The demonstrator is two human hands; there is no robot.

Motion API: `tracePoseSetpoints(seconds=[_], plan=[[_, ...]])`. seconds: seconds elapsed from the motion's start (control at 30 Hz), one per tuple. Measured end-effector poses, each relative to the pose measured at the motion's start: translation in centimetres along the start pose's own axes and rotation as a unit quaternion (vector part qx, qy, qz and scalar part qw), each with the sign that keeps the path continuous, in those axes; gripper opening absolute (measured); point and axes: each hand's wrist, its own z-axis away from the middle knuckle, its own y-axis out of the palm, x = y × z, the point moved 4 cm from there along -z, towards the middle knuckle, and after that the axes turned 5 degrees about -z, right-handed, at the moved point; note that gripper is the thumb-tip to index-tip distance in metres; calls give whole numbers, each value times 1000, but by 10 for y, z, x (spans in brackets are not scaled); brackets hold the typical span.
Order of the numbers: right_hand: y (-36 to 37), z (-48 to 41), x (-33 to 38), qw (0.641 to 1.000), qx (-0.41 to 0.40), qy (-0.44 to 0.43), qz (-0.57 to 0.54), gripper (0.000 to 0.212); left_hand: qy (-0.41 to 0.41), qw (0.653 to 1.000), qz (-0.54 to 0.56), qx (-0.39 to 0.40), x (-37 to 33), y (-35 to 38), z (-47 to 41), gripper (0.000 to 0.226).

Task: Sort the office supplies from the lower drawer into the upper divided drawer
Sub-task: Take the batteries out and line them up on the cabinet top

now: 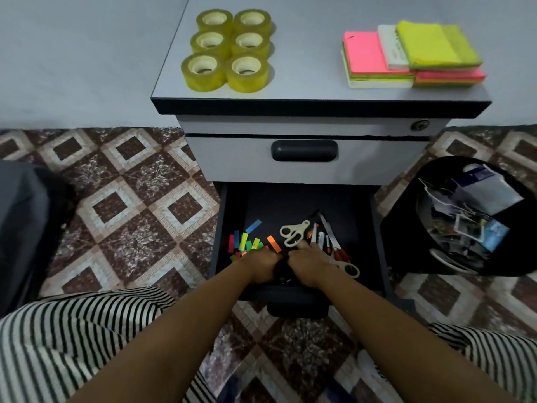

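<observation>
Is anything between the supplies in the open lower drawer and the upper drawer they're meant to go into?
Yes. The upper drawer is shut, so its compartments are closed off. The left hand and right hand are down among the supplies in the lower drawer, unobstructed.

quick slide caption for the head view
Left hand and right hand meet over a dark item in the open lower drawer, beside scissors and coloured tabs; upper drawer shut.
</observation>
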Motion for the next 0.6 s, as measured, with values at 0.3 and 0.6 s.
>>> tracePoseSetpoints(seconds=[0.3,0.6], plan=[[3,2,-4,999,-5,13,-36,24,-14,999,-42,1,-6,-8,7,30],[-5,13,-8,992,-31,-7,-123,21,-52,996,70,-5,2,-9,15,23]])
